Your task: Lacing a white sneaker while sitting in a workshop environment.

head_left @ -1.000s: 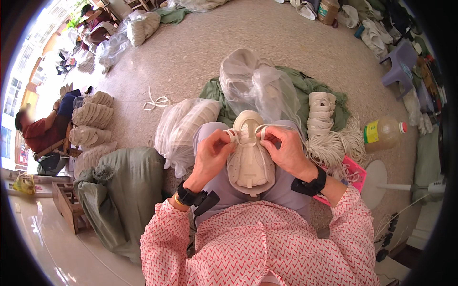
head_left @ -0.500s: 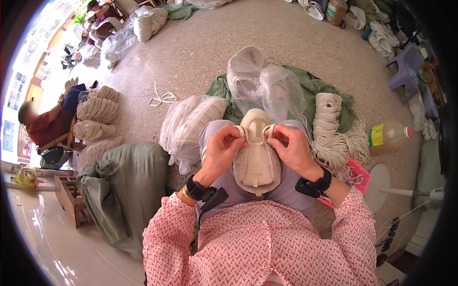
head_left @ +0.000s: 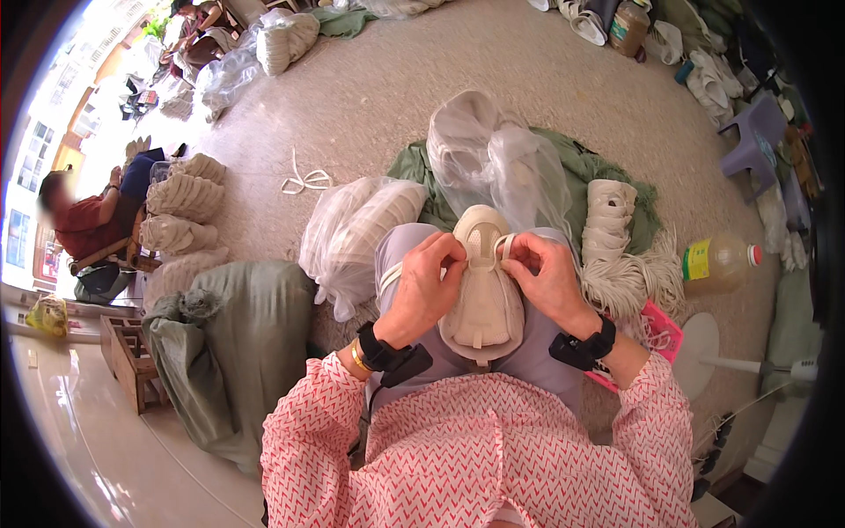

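A cream shoe (head_left: 480, 308) rests on my lap, toe pointing away from me. My left hand (head_left: 424, 280) is pinched closed at the left side of its lacing, and a strand of lace hangs out beyond the knuckles over my left knee. Its fingertips partly hide what they grip. On the opposite side my right hand (head_left: 547, 275) pinches the cream shoelace (head_left: 503, 248), which stands up in a small loop beside the eyelets. Both hands are close to the shoe's tongue.
Bagged shoes (head_left: 361, 233) and a larger clear bag (head_left: 497, 158) lie beyond my knees. To the right are stacked shoe pieces (head_left: 609, 216), bundled laces (head_left: 616, 286), a pink basket (head_left: 664, 330) and a jug (head_left: 717, 266). A green sack (head_left: 251, 326) stands left; a person (head_left: 88, 216) sits farther off.
My left hand has turned further over the shoe, its back now covering the lace loop that showed at its fingertips. The right hand keeps its pinch on the lace. The view has shifted slightly.
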Demonstrator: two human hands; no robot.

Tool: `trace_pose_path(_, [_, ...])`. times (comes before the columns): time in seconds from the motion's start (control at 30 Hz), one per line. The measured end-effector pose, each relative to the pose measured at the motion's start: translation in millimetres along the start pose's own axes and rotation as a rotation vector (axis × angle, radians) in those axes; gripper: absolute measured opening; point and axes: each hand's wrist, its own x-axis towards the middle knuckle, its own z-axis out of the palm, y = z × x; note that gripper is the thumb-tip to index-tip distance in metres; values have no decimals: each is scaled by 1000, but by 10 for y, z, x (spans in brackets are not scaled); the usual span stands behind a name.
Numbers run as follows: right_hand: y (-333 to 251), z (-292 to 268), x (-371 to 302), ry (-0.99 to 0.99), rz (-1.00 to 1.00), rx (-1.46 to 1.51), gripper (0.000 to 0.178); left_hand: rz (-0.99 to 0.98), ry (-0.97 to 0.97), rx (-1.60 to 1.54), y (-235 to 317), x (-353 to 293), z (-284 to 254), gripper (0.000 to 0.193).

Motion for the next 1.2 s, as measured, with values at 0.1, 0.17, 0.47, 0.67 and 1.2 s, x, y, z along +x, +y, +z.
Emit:
trace_pose_path(0.1, [-33,-12,-5,-11,18,-60,10,-71,-17,-31,-23,1,-11,14])
trace_pose_path(0.17, [-62,-4,-6,1,51,-58,10,-73,-17,-28,-29,-5,5,15])
trace_pose_path(0.47, [58,-14,6,8,110,-1,11,-108,47,57,32,-27,10,18])
trace_pose_path(0.67, [15,-12,9,54,115,13,12,-68,40,15,44,-54,38,12])
trace_pose_path(1.2, [-60,-12,-21,38,51,-78,3,10,99,63,10,-105,80,10])
